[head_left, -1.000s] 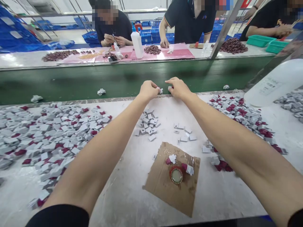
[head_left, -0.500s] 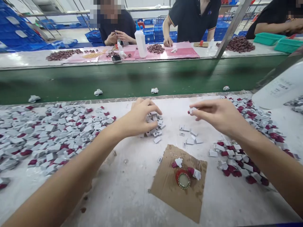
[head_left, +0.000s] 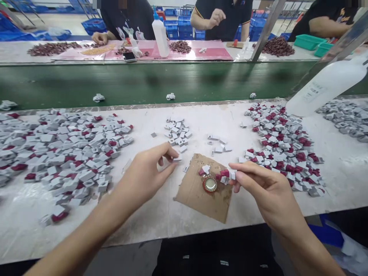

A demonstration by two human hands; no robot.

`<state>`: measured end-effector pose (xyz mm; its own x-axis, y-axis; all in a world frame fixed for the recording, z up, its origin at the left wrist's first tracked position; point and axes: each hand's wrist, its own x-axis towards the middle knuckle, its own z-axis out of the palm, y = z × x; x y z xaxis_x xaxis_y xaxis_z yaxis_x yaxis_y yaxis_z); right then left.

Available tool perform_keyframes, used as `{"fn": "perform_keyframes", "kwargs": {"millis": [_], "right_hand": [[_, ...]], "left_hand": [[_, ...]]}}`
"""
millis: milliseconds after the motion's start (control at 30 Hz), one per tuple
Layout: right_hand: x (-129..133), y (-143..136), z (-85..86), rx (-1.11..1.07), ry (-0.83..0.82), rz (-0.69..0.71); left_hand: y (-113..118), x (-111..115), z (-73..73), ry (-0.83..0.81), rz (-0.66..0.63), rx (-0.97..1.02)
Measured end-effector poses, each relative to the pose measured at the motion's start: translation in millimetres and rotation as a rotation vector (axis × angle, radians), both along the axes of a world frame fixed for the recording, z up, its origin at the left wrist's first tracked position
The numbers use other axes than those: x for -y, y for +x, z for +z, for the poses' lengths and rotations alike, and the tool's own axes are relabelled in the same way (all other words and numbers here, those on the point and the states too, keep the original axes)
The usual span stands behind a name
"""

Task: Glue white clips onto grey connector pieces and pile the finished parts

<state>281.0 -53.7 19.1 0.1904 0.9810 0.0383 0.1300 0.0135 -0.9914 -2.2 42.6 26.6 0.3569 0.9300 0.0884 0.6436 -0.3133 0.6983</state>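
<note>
a small maroon-and-grey plastic piece [head_left: 227,174] is pinched between the thumb and fingers of the right hand [head_left: 267,188], just above the right part of a cardboard square [head_left: 201,203] near the table's near edge. the left hand [head_left: 149,172] grips a small light-grey plastic block [head_left: 178,158] between thumb and forefinger, left of the cardboard. on the cardboard, a red-ringed metal cap [head_left: 210,184] lies beside another two-coloured piece [head_left: 205,169]. beyond are loose grey blocks [head_left: 178,132]. large mixed heaps cover the table's left side [head_left: 71,153] and right side [head_left: 276,142]. past its far edge, four pale clusters [head_left: 170,96] sit spaced on a green conveyor belt [head_left: 129,82]; they look finished, while the two held pieces are apart and much seems left in the heaps.
</note>
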Motion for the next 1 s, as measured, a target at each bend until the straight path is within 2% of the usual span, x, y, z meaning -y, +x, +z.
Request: {"fn": "perform_keyframes", "kwargs": {"millis": [133,233,433,733,900,1000], "right_hand": [[20.5,-9.1,-4.2,0.003,0.005,-0.011],[25.9,-11.8,-8.5,0.057,0.059,-0.008],[24.8,-15.2,-13.1,0.229,0.157,0.025],[19.0,-16.6,-10.2,0.321,0.205,0.087],[15.9,-16.1,-4.9,0.335,0.173,0.124],[14.1,-15.9,-0.8,0.320,0.149,0.134]], "left_hand": [[-8.9,38.4,-22.7,-0.016,0.158,-0.036],[-10.6,50.0,-27.1,-0.030,0.187,-0.006],[-9.8,47.6,-20.3,-0.086,0.165,0.013],[-6.8,43.0,-20.8,-0.101,0.070,-0.051],[8.9,40.9,-8.9,-0.079,0.062,0.009],[23.4,36.7,-0.3,-0.112,0.058,0.111]]}}
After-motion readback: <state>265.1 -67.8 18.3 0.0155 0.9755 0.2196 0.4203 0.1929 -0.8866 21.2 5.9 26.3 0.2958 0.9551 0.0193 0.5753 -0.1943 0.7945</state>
